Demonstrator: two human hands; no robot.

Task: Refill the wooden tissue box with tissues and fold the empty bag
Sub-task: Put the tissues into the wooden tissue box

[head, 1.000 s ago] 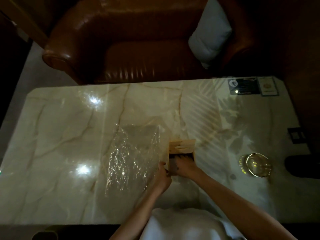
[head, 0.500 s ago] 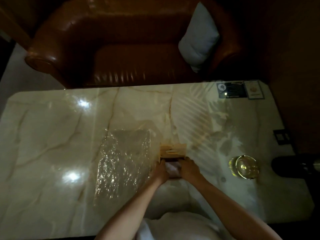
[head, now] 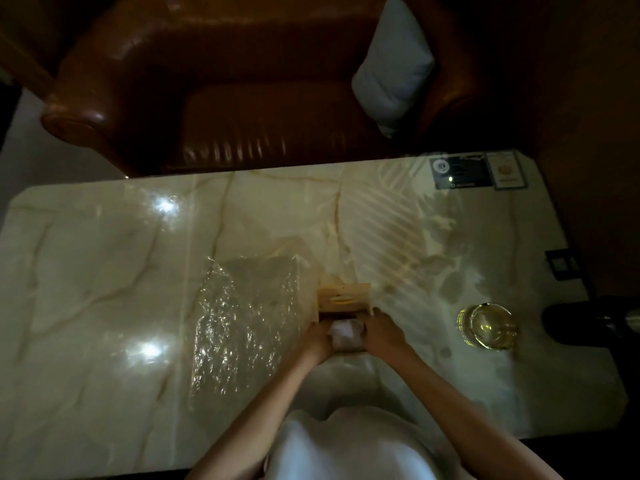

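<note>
At the near edge of a marble table (head: pixel 104 271), a person's two hands press a white wad of tissues (head: pixel 346 332) into the open end of a small wooden tissue box (head: pixel 344 298). A second ago the right hand (head: pixel 382 332) was reaching into the box alone; now the left hand (head: pixel 317 339) has joined it, and both curl around the tissues, one on each side. The refill looks nearly seated, though how deep it sits cannot be told. The empty clear plastic bag (head: pixel 242 323) lies flat and unfolded just left of the box. A glass ashtray (head: pixel 488 325) sits well to the right.
</note>
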